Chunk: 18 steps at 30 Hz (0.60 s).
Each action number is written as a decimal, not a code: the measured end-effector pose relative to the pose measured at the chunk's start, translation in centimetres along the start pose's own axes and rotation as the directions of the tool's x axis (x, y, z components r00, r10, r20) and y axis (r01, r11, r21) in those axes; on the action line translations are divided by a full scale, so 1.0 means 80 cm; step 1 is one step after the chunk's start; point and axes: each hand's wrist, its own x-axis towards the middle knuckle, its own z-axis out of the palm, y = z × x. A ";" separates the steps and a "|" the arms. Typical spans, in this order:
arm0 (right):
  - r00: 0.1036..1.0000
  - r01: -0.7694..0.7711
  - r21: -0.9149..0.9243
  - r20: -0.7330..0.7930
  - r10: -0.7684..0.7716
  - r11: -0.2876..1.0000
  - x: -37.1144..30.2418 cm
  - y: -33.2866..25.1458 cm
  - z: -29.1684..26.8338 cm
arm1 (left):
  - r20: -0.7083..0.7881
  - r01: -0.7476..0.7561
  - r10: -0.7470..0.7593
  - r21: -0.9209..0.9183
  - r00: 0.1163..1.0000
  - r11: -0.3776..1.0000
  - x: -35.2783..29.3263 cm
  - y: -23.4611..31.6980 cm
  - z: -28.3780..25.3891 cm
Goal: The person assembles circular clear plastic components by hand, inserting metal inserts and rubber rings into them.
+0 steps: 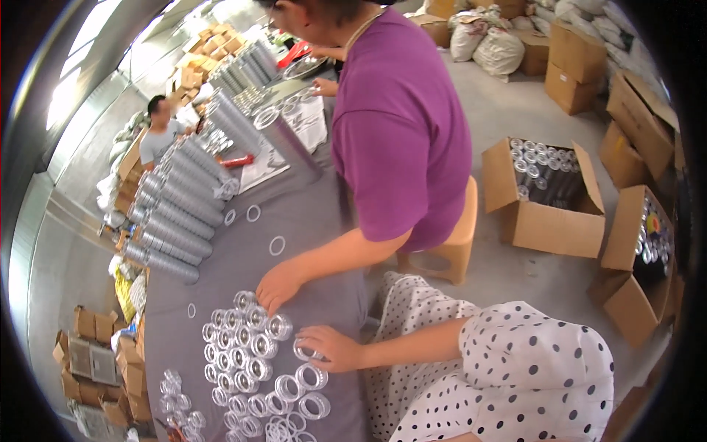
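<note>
My right hand (329,349) comes in from the right, below a white sleeve with black dots. Its fingers curl over a clear round ring-shaped piece (305,355) at the table's near edge. Just left of it stands a tight cluster of short clear round pieces (239,346), some with dark centres. More open clear rings (313,405) lie below my hand, with thin rings (283,431) heaped by them. A co-worker's hand (280,286) reaches down at the cluster's upper edge. My left hand is out of view.
The co-worker in purple sits on a yellow stool (460,239). Tall stacks of silvery round pieces (173,214) line the table's (317,258) far side. Loose rings (277,245) lie between. Another person sits across. Open cartons (552,228) hold cylinders at right.
</note>
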 end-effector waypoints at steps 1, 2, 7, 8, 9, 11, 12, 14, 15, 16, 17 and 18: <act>1.000 -0.008 0.010 0.002 0.008 1.000 -0.001 0.000 -0.003 | -0.006 -0.021 0.021 -0.068 1.000 0.997 0.006 0.012 0.004; 1.000 -0.014 -0.001 -0.008 0.014 1.000 -0.002 0.000 -0.004 | -0.014 -0.039 0.038 -0.131 0.999 0.991 0.013 0.023 0.005; 0.999 -0.018 0.045 -0.032 0.020 0.999 -0.001 -0.003 -0.007 | -0.046 -0.097 0.085 -0.416 0.995 0.904 0.029 0.070 0.005; 0.999 0.001 0.075 -0.054 0.003 0.997 0.000 -0.006 -0.008 | -0.052 -0.099 0.085 -0.466 0.995 0.879 0.029 0.079 0.002; 0.999 0.001 0.076 -0.049 0.003 0.997 0.000 -0.010 -0.011 | -0.056 -0.099 0.082 -0.513 0.995 0.852 0.028 0.087 -0.002; 0.983 0.153 0.093 -0.115 -0.142 0.984 0.003 -0.023 -0.014 | -0.068 -0.097 0.070 -0.598 0.995 0.796 0.027 0.101 -0.011; 0.984 0.156 0.101 -0.104 -0.146 0.983 0.004 -0.039 -0.011 | -0.071 -0.089 0.057 -0.637 0.996 0.766 0.024 0.107 -0.016; 0.996 0.014 0.574 0.064 -0.062 0.819 0.006 -0.082 0.006 | -0.070 -0.069 0.028 -0.705 0.997 0.706 0.014 0.116 -0.026; 0.995 0.002 0.586 0.083 -0.062 0.811 0.006 -0.102 0.017 | -0.065 -0.054 0.010 -0.735 0.998 0.676 0.006 0.120 -0.032; 0.948 -0.276 0.737 0.315 0.048 0.617 0.007 -0.121 0.031 | -0.060 -0.039 -0.011 -0.763 0.998 0.645 -0.001 0.123 -0.038; 0.832 -0.540 0.762 0.548 0.089 0.358 0.009 -0.132 0.043 | -0.054 -0.024 -0.030 -0.790 0.998 0.613 -0.007 0.128 -0.044; 0.821 -0.552 0.760 0.568 0.063 0.343 0.011 -0.142 0.055 | -0.062 -0.014 -0.061 -0.809 0.996 0.588 -0.013 0.129 -0.061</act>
